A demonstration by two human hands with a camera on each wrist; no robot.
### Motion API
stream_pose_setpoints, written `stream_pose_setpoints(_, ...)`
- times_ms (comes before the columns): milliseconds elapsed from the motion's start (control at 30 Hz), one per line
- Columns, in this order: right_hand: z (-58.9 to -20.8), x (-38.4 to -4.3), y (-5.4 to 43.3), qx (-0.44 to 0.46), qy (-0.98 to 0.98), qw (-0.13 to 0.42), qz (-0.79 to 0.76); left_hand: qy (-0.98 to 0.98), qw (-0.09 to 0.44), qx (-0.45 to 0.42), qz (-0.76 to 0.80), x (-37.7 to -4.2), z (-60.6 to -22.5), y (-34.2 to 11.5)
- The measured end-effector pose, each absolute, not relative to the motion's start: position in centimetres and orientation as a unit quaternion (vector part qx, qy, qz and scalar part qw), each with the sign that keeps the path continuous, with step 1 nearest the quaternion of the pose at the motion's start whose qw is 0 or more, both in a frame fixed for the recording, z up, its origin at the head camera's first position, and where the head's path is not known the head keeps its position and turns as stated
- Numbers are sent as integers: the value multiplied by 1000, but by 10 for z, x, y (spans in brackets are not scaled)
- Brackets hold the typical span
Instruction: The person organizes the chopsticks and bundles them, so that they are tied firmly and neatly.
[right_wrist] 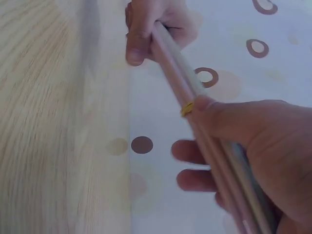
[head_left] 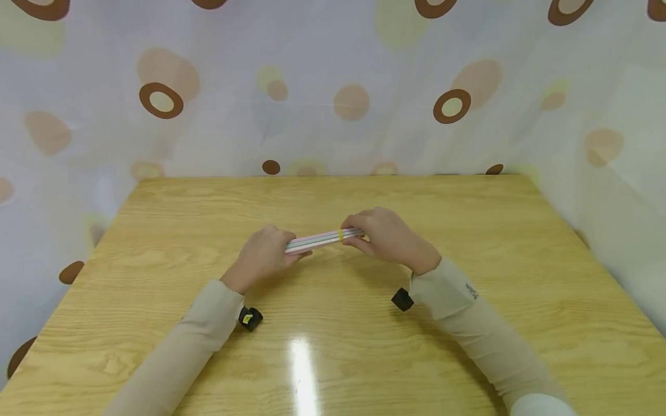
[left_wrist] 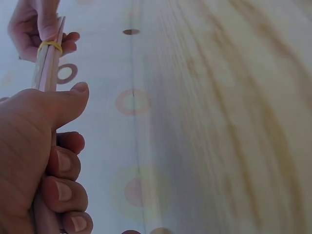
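Between the two hands is a bundle of thin, straight pale sticks in pink, white and greenish tones. A yellow rubber band circles the bundle near its right end. My left hand grips the left end, its fingers curled round the sticks in the left wrist view. At the other end, my right hand pinches the bundle. The right thumb lies right by the band in the right wrist view. Both hands hold the bundle over the wooden table, its right end slightly higher in the head view.
The wood-grain table runs back to a pale cloth printed with brown and peach dots. Each wrist carries a small black camera, one left and one right. Light reflects off the table's front part.
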State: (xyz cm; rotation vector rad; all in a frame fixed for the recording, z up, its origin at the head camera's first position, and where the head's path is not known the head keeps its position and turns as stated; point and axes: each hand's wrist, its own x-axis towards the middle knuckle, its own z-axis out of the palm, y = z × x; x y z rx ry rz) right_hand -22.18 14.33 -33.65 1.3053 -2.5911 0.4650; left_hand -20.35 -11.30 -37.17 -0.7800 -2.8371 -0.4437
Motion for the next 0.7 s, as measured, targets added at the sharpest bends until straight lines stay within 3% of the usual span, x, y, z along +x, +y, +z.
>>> stream_pose_setpoints(400, -343, -221, 133, 449, -874, 122, 140, -954, 76, -265, -117, -200, -370, -115)
stream_pose_setpoints(700, -351, -223, 115, 456, -871, 82, 166, -955, 75, -280, -65, -202, -365, -106)
